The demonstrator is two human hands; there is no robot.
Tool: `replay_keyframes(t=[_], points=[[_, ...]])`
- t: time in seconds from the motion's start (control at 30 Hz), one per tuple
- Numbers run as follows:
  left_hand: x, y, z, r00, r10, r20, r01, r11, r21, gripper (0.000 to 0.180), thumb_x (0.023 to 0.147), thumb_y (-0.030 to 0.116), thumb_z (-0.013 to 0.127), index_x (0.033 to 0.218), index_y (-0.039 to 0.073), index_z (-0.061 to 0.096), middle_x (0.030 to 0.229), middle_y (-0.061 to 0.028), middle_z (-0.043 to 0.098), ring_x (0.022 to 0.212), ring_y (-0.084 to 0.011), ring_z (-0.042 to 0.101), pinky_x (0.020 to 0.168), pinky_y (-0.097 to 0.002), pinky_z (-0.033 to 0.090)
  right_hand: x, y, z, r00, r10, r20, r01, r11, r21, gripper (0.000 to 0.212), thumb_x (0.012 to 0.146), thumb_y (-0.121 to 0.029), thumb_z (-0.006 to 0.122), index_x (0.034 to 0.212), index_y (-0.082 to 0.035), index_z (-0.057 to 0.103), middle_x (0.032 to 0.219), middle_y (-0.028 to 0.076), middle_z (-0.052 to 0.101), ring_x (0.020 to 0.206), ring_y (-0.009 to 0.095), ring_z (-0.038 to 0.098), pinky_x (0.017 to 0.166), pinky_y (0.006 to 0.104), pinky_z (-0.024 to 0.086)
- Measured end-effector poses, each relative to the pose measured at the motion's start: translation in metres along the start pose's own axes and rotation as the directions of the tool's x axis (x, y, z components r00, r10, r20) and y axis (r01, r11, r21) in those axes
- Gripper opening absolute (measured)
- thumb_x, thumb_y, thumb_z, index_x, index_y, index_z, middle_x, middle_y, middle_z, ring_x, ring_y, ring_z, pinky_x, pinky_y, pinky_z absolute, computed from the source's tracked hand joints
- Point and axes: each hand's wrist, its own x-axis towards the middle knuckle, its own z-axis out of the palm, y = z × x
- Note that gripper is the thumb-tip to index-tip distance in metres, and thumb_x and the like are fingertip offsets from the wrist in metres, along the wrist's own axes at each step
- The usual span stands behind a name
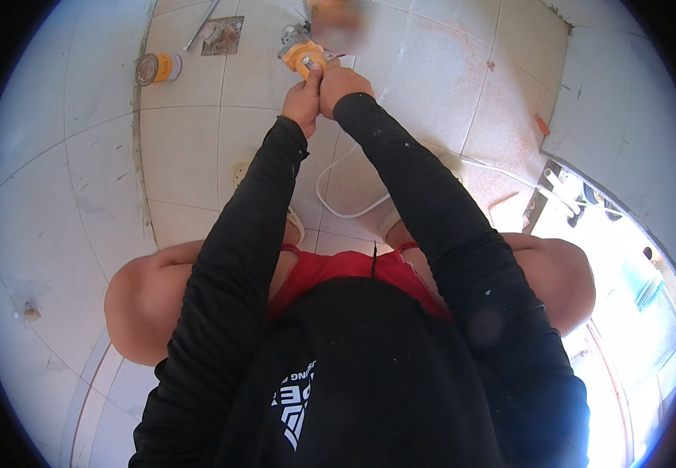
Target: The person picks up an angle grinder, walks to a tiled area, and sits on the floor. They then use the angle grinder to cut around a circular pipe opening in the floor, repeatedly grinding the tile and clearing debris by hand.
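Note:
Both my arms stretch forward over the tiled floor, hands side by side. Between them is a yellow power tool with a grey metal head, which looks like an angle grinder (pixel 305 56). My left hand (pixel 302 101) is closed on its body, thumb along the top. Pressed against it, my right hand (pixel 344 83) is also closed around the tool's rear part, its fingers partly hidden. A white cable (pixel 347 216) loops over the floor below my hands. Just beyond the tool's head is a blurred orange-brown shape (pixel 338 23) that I cannot make out.
A yellow-labelled tin (pixel 165 69) lies at the far left, near a square floor cutout (pixel 222 37) and a thin metal rod (pixel 201 26). Walls flank the floor. An orange-red piece (pixel 541 125) lies far right; nearer, pale pipes (pixel 562 193) cross a bright opening. My bent knees spread on both sides.

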Motion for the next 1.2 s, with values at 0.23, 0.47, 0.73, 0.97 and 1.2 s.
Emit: replay_keyframes(t=[0.23, 0.47, 0.73, 0.97, 1.2], points=[[-0.001, 0.004, -0.002, 0.998, -0.067, -0.004, 0.067, 0.997, 0.048, 0.063, 0.096, 0.051, 0.053, 0.125, -0.005, 0.052, 0.114, -0.0091, 0.065, 0.103, -0.0168, 0.061, 0.09, -0.0305, 0.047, -0.001, -0.002, -0.003, 0.999, 0.015, 0.039, -0.015, 1.0, 0.005, 0.035, 0.088, -0.026, 0.058, 0.11, 0.0, 0.055, 0.099, 0.02, 0.069, 0.095, 0.034, 0.068, 0.084, 0.0422, 0.053], [0.001, 0.009, -0.002, 0.996, -0.079, -0.031, 0.082, 0.991, 0.104, 0.063, 0.095, 0.051, 0.055, 0.125, -0.004, 0.053, 0.114, -0.0092, 0.065, 0.104, -0.0171, 0.061, 0.089, -0.0306, 0.047, -0.001, -0.005, -0.005, 0.999, 0.035, 0.036, -0.037, 0.999, 0.04, 0.037, 0.086, -0.025, 0.06, 0.112, 0.001, 0.055, 0.1, 0.02, 0.069, 0.095, 0.034, 0.068, 0.083, 0.0419, 0.053], [0.005, 0.008, -0.008, 0.995, -0.094, -0.023, 0.096, 0.988, 0.122, 0.059, 0.095, 0.051, 0.056, 0.12, -0.001, 0.057, 0.107, -0.0069, 0.067, 0.094, -0.0152, 0.064, 0.079, -0.0293, 0.05, 0.001, -0.006, -0.003, 0.998, 0.037, 0.043, -0.039, 0.998, 0.041, 0.042, 0.082, -0.024, 0.064, 0.114, 0.002, 0.054, 0.1, 0.02, 0.069, 0.095, 0.034, 0.068, 0.083, 0.0416, 0.054], [0.008, 0.007, -0.012, 0.993, -0.113, -0.043, 0.119, 0.979, 0.166, 0.058, 0.093, 0.053, 0.057, 0.117, 0.001, 0.059, 0.104, -0.0064, 0.068, 0.089, -0.0149, 0.065, 0.074, -0.0299, 0.05, 0.001, -0.006, -0.001, 0.997, 0.048, 0.062, -0.051, 0.998, 0.048, 0.044, 0.081, -0.024, 0.067, 0.114, 0.002, 0.054, 0.1, 0.02, 0.069, 0.096, 0.034, 0.068, 0.084, 0.0412, 0.054], [0.009, 0.01, -0.011, 0.992, -0.118, -0.048, 0.125, 0.976, 0.178, 0.058, 0.092, 0.055, 0.057, 0.116, 0.002, 0.06, 0.102, -0.006, 0.068, 0.087, -0.0149, 0.066, 0.073, -0.0303, 0.052, 0.002, -0.007, -0.001, 0.997, 0.056, 0.061, -0.06, 0.997, 0.053, 0.047, 0.079, -0.024, 0.07, 0.114, 0.002, 0.054, 0.101, 0.02, 0.069, 0.096, 0.033, 0.068, 0.084, 0.0406, 0.054]])
